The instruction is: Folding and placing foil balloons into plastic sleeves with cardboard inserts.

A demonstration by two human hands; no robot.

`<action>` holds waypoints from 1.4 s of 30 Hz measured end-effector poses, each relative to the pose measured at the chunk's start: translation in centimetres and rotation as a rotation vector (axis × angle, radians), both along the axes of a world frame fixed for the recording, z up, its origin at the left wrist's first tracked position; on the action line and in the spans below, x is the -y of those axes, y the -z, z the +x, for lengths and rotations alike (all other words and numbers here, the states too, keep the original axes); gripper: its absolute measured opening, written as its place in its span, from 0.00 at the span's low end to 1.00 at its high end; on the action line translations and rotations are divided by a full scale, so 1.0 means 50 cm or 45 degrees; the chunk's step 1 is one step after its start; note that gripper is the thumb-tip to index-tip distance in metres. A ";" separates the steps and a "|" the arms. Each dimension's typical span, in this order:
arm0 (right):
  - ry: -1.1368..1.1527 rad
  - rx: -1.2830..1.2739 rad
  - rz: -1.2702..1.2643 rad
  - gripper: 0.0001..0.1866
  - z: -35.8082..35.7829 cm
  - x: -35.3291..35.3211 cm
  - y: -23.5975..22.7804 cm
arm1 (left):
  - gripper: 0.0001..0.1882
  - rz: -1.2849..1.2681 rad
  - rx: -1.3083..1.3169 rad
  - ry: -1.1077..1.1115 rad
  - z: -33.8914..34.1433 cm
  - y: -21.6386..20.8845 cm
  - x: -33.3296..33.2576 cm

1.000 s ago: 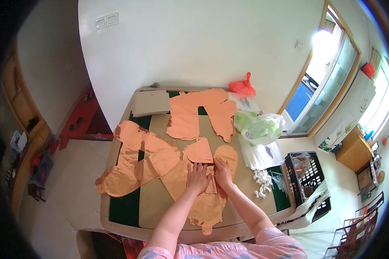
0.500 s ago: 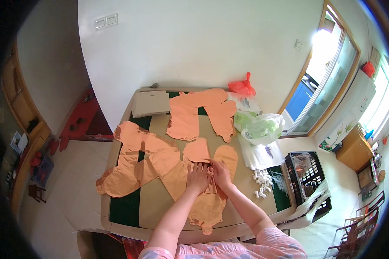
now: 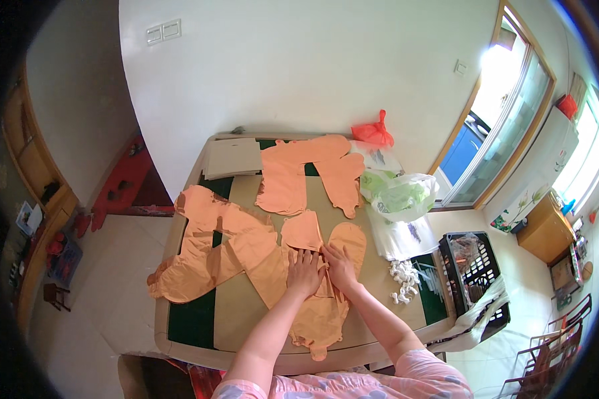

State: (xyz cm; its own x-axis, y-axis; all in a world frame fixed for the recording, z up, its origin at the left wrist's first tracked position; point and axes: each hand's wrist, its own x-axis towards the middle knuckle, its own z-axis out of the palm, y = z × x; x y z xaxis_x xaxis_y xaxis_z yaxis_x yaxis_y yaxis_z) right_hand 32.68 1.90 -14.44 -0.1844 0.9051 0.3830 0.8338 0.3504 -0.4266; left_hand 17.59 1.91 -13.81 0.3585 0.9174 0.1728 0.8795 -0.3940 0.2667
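Several flat, uninflated copper-coloured foil balloons lie on the table. In front of me is one foil balloon, partly folded over at its middle, with its rounded end toward my body. My left hand lies flat on it, fingers stretched away from me. Close beside it, my right hand rests on the fold with its fingers extended; the thumb side is hard to make out. A folded flap lies just beyond my fingertips. More foil balloons lie to the left and at the far side.
Brown cardboard covers much of the green table top. Grey-beige sheets are stacked at the far left corner. To the right are a green-white plastic bag, white curled pieces, clear straws and a black crate. A red bag sits by the wall.
My right hand has shifted slightly, and its fingers, bent at the foil before, are now straighter and flatter on the fold. The crumpled foil between my hands looks smoother. My left hand stays put.
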 end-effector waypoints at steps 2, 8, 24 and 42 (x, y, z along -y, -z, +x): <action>-0.021 0.043 0.017 0.31 -0.008 0.006 -0.008 | 0.32 0.032 0.005 -0.006 -0.004 0.008 0.000; -0.051 0.100 0.061 0.27 -0.007 0.013 -0.008 | 0.32 -0.104 -0.066 -0.007 0.002 -0.003 0.000; -0.084 0.230 0.102 0.28 -0.002 0.002 0.003 | 0.18 0.112 0.258 0.296 0.023 -0.005 -0.126; -0.061 0.210 0.092 0.32 0.000 0.008 0.006 | 0.28 -0.104 0.028 0.070 0.003 -0.008 -0.048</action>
State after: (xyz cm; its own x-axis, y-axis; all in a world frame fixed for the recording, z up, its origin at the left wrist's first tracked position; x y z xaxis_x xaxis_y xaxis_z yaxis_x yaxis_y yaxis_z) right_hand 32.71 1.53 -14.75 -0.2925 0.8650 0.4078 0.8718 0.4164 -0.2579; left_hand 17.76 4.33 -13.38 0.4060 0.9076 0.1069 0.8507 -0.4181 0.3185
